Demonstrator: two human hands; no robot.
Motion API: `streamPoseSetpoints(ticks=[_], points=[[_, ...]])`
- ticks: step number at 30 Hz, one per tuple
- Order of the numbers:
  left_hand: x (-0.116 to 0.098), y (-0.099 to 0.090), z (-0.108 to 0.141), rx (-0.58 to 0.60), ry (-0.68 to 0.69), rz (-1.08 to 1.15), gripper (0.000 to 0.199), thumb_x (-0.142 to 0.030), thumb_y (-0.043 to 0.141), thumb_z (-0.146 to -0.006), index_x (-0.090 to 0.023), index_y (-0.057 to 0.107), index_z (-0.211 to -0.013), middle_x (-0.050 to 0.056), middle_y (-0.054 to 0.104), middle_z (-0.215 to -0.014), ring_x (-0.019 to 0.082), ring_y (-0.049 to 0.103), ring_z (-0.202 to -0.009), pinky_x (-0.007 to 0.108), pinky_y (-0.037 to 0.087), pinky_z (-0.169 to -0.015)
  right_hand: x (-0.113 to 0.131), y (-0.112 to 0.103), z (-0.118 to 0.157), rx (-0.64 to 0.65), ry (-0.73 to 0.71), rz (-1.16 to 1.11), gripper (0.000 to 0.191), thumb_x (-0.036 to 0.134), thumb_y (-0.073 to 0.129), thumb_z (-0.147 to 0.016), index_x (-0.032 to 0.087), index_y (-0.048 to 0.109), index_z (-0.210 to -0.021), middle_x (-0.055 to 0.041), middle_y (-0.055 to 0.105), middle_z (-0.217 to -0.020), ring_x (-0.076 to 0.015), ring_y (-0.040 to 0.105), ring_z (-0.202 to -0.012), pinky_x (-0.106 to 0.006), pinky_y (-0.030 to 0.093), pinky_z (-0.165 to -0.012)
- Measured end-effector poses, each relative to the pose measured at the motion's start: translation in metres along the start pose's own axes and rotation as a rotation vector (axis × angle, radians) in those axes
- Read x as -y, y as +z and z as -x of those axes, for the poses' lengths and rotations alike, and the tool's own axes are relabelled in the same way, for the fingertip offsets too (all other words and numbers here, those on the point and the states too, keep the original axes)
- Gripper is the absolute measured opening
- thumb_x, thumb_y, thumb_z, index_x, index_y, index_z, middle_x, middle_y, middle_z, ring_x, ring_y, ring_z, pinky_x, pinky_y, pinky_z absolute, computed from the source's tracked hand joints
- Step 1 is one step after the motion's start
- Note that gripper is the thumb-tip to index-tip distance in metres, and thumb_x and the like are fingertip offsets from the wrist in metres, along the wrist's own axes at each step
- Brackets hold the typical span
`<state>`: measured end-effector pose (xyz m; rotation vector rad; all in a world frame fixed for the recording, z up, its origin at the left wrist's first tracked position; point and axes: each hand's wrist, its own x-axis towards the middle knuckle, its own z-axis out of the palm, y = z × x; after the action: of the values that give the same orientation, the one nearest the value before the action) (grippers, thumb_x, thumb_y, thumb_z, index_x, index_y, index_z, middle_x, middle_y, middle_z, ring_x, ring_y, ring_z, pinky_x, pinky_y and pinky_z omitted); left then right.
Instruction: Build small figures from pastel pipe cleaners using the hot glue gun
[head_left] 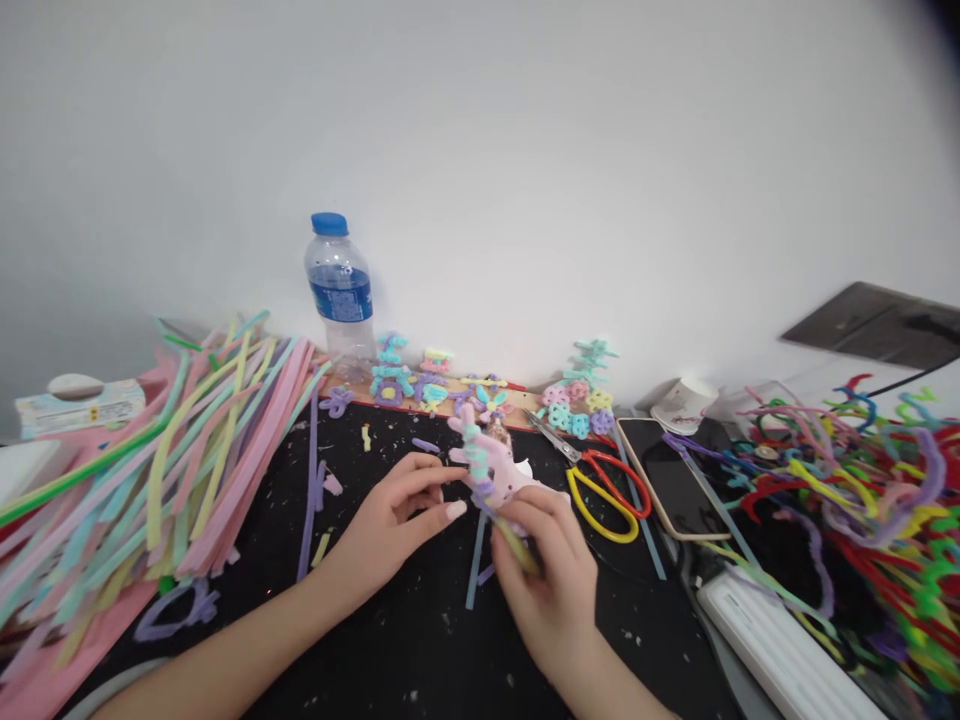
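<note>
In the middle of the head view, my right hand [551,560] is closed around a pipe-cleaner piece [477,450] twisted from pink, mint, purple and yellow lengths. Its pink and mint end sticks up and its yellow end runs under my fingers. To the left of it is my left hand [416,500], fingers bent, with a gap between thumb and index finger. The index fingertip comes close to the piece; whether it touches, I cannot tell. Directly behind the piece is a pale pink object [510,470], partly hidden by my right hand.
Pastel pipe cleaners [217,440] heap on the left, brighter ones [885,520] on the right. Scissors [607,490] lie beside a phone [671,480] and a white power strip [780,640]. A bottle [341,290] and finished pipe-cleaner flowers [577,410] stand along the wall.
</note>
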<state>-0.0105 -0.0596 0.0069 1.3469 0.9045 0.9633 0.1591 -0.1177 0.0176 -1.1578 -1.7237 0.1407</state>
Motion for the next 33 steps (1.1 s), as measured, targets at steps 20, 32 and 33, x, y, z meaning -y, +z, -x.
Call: streamPoseSetpoints(ticks=[20, 32, 33], points=[[-0.004, -0.042, -0.025, -0.135, -0.232, 0.368, 0.035, -0.027, 0.066, -0.076, -0.021, 0.063, -0.111, 0.002, 0.067, -0.087, 0.015, 0.059, -0.071, 0.025, 0.05, -0.067, -0.012, -0.009, 0.0, 0.111, 0.07, -0.12, 0.026, 0.006, 0.047, -0.082, 0.018, 0.057, -0.103, -0.0069, 0.063, -0.095, -0.0185, 0.061, -0.089, -0.031, 0.05, -0.079], [-0.011, -0.051, -0.027, -0.238, 0.137, -0.663, 0.027, -0.041, 0.06, -0.077, -0.02, 0.068, -0.093, 0.007, 0.072, -0.087, 0.024, 0.065, -0.079, 0.028, 0.046, -0.07, -0.009, -0.007, 0.005, 0.15, 0.029, -0.147, 0.025, 0.006, 0.043, -0.083, 0.02, 0.055, -0.1, -0.0066, 0.063, -0.089, -0.018, 0.062, -0.08, -0.029, 0.051, -0.068], [-0.015, -0.055, -0.027, -0.303, 0.181, -0.751, 0.027, -0.041, 0.056, -0.08, -0.02, 0.068, -0.092, 0.007, 0.071, -0.086, 0.024, 0.064, -0.078, 0.028, 0.045, -0.07, -0.009, -0.008, 0.005, 0.157, 0.01, -0.145, 0.026, 0.006, 0.043, -0.082, 0.02, 0.055, -0.101, -0.0068, 0.063, -0.09, -0.0181, 0.062, -0.08, -0.029, 0.051, -0.069]])
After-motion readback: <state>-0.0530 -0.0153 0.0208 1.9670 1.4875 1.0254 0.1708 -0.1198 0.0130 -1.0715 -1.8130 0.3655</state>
